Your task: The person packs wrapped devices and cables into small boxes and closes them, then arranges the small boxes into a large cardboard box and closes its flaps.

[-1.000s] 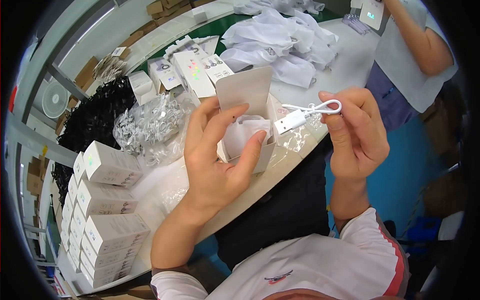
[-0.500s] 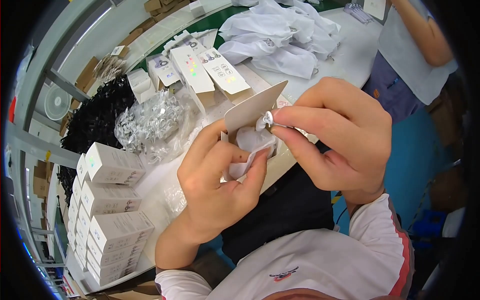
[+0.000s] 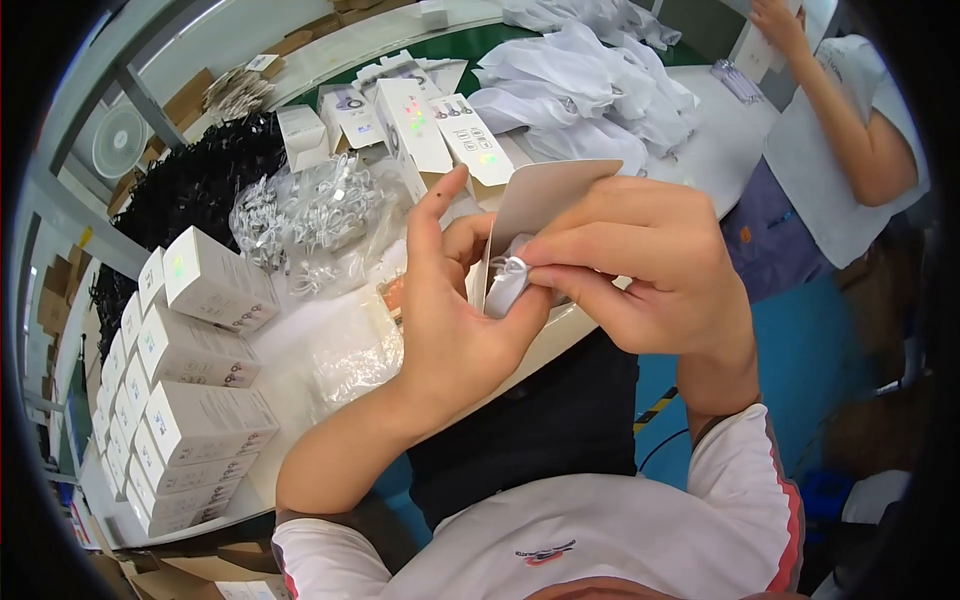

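Note:
A small white box (image 3: 548, 190) stands with its lid flap raised between my hands. My left hand (image 3: 455, 310) is wrapped round its near side, the thumb at the opening and the index finger pointing up. Pinched in the fingertips of my right hand (image 3: 640, 270) is a looped white cable (image 3: 510, 268), held at the mouth of the box beside white inner wrapping. The rest of the cable and most of the box's inside are hidden by my fingers.
Stacked white boxes (image 3: 205, 420) stand at the left. Bagged white cables (image 3: 320, 215) lie beside a black heap (image 3: 190, 185). Open boxes (image 3: 465, 135) and white cloth bags (image 3: 590, 90) are farther back. A co-worker (image 3: 850, 150) is at the upper right, holding a white box.
My right hand has brought the cable from the right to the box opening. My left hand has shifted its hold, and the box flap now leans to the right.

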A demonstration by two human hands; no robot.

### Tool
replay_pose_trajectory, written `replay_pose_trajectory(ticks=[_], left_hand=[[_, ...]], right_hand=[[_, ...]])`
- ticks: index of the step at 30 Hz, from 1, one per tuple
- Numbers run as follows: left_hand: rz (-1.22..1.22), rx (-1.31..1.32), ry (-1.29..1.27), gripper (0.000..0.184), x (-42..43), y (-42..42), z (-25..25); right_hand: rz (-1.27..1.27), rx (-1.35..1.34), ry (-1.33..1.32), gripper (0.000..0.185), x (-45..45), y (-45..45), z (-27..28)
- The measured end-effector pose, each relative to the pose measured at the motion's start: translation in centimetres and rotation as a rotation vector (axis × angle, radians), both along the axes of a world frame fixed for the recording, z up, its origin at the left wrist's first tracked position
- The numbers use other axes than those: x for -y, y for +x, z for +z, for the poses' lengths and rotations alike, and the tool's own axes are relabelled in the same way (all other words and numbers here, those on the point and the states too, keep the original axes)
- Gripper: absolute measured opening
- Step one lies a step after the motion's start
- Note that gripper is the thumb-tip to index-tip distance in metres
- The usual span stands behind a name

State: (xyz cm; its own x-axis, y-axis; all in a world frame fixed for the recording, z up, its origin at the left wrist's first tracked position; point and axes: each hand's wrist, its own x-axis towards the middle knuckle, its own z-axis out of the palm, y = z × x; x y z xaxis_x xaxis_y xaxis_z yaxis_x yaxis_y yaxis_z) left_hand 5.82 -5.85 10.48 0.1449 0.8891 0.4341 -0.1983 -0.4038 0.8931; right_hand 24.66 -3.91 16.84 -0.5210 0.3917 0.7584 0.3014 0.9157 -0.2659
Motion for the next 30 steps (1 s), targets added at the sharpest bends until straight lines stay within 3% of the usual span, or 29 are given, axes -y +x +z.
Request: replay_pose_trajectory(ticks=[5,9,11,16,18,20,22,23,27,30], left_hand=[[0.061,-0.054,0.148,0.09,-0.9,0.1,-1.4],[0.07,-0.062,0.167,0.086,-1.7,-0.1,-1.9],[0.083,-0.043,0.154,0.077,-1.9,-0.3,-1.6],[0.066,0.082,0.006,0.056,-2.4,-0.3,-0.9],[0.051,0.116,-0.046,0.049,-2.3,-0.4,-0.7],[0.111,0.132,-0.102,0.041,-2.3,-0.2,-0.4],[0.138,0.131,-0.071,0.039,-2.3,0.2,-0.8],[0.154,0.124,-0.044,0.036,-2.3,0.3,-1.0],[0.217,0.035,-0.01,0.03,-2.5,-0.1,-1.0],[0.07,0.165,0.141,0.029,-1.9,0.0,-1.4]], right_hand=[[-0.109,0.363,0.035,0.021,-0.1,-0.6,1.4],[-0.186,0.447,0.067,0.027,-0.2,-1.3,1.6],[-0.134,0.104,0.102,0.028,-0.3,-1.1,1.7],[-0.102,-0.001,0.251,0.025,0.4,-1.6,-0.3],[-0.27,-0.136,0.403,0.031,0.0,-2.1,-2.7],[-0.36,-0.217,0.394,0.035,0.7,-2.1,-5.7],[-0.395,-0.499,0.176,0.033,1.4,-3.0,-7.4],[-0.365,-0.354,0.175,0.034,1.9,-3.4,-7.3],[-0.363,-0.301,0.288,0.029,0.9,-4.3,-7.8],[-0.376,-0.21,0.28,0.018,0.9,-4.0,-7.5]])
